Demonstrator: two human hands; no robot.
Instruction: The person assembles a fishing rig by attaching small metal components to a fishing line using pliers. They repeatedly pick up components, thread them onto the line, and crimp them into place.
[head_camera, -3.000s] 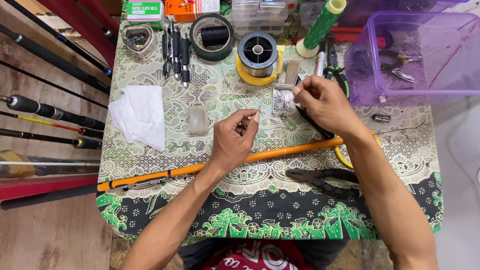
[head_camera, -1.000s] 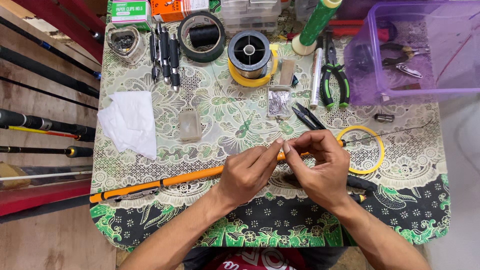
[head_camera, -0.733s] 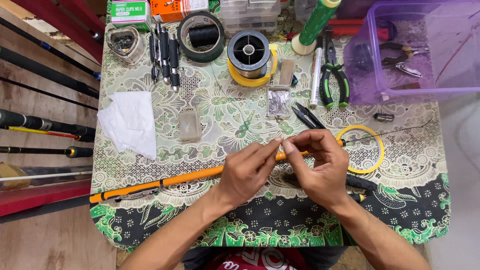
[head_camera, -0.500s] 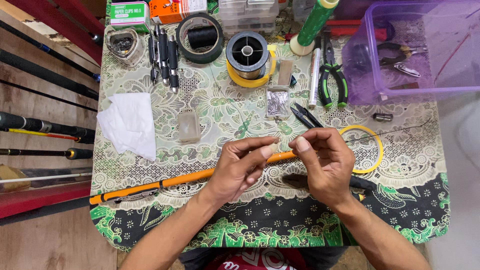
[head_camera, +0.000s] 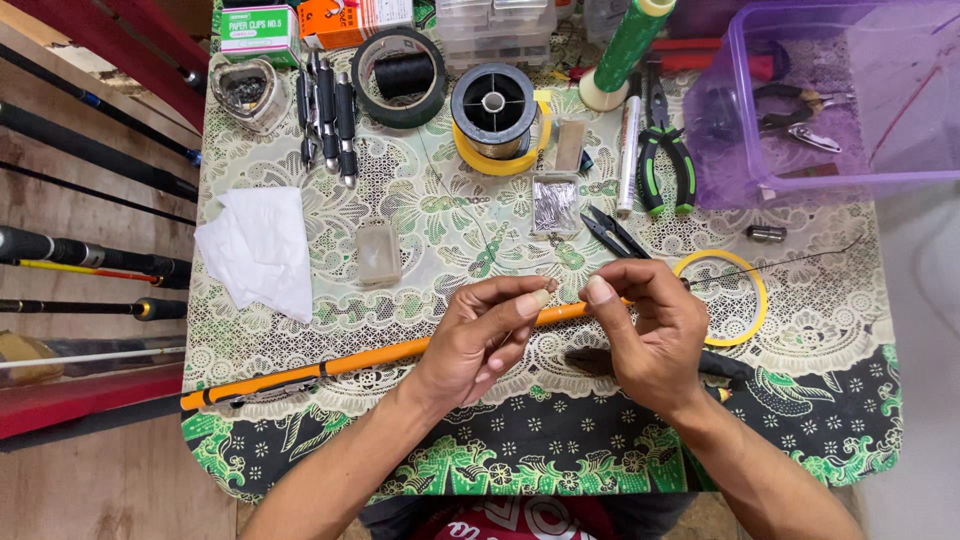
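both forearms rise from the bottom edge and meet at the centre of the frame. the left hand (head_camera: 485, 335) is half curled, thumb and forefinger pressed together as if pinching something too small to make out. the right hand (head_camera: 650, 330) mirrors it, fingertips pinched just beside the left's, directly above the orange rod (head_camera: 400, 352) lying across the patterned tablecloth (head_camera: 820, 420).

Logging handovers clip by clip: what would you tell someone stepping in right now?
Left hand: fingertips pinched, raised just above the orange rod; what it pinches is too small to tell.
Right hand: fingertips pinched close to the left's, over the same rod.
Rod lies across the patterned tablecloth; yellow tape ring beside the right hand, small black snips just beyond.
Progress on the rod cannot be judged.
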